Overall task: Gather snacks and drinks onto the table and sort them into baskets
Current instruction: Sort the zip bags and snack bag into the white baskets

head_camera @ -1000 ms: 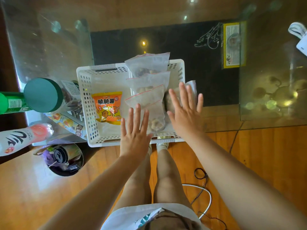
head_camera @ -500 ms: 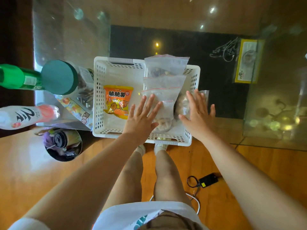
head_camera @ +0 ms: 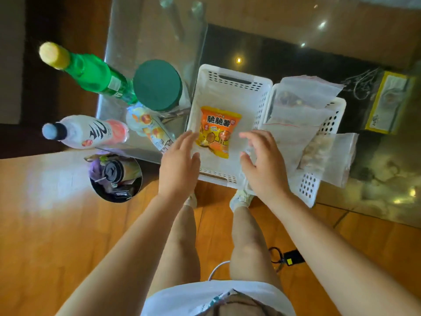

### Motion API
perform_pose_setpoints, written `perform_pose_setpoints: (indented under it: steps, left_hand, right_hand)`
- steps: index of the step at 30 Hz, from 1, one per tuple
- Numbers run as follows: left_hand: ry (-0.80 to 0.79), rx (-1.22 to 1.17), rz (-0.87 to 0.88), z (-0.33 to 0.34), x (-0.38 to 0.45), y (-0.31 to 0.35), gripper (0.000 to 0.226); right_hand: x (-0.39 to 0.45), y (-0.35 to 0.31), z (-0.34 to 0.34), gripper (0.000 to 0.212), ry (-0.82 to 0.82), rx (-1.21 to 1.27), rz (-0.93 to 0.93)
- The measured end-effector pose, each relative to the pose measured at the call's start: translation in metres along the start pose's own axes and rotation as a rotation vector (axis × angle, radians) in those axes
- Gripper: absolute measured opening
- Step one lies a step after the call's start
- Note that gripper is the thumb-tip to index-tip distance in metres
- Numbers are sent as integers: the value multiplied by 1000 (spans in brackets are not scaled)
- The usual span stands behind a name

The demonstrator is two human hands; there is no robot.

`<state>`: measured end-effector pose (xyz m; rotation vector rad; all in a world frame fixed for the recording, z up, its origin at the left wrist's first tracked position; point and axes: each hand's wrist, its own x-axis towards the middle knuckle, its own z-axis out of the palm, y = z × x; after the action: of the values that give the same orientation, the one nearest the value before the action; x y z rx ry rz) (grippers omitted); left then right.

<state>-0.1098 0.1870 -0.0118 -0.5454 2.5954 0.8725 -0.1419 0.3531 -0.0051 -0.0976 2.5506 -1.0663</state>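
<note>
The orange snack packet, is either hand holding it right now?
No. The orange snack packet lies flat in the white basket, with the left hand and right hand open on either side.

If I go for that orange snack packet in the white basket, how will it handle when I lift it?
The orange snack packet looks puffed and glossy, so it is probably light for its size and a bit slippery. It likely crumples under a hard pinch, and its contents may crush. It lies flat and alone on the floor of the white basket, between the left hand and right hand, so nothing should snag.
</note>
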Motion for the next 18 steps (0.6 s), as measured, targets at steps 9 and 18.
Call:
perform_pose_setpoints:
  steps: [9,18]
  left_hand:
    - [675,131,99,-142,-2,-98,47]
    - [218,-412,-251,-154,38,-143,41]
  right_hand:
    - [35,-92,143,38,-261,-72,-55]
    - [71,-88,208,46,-491,-365,222]
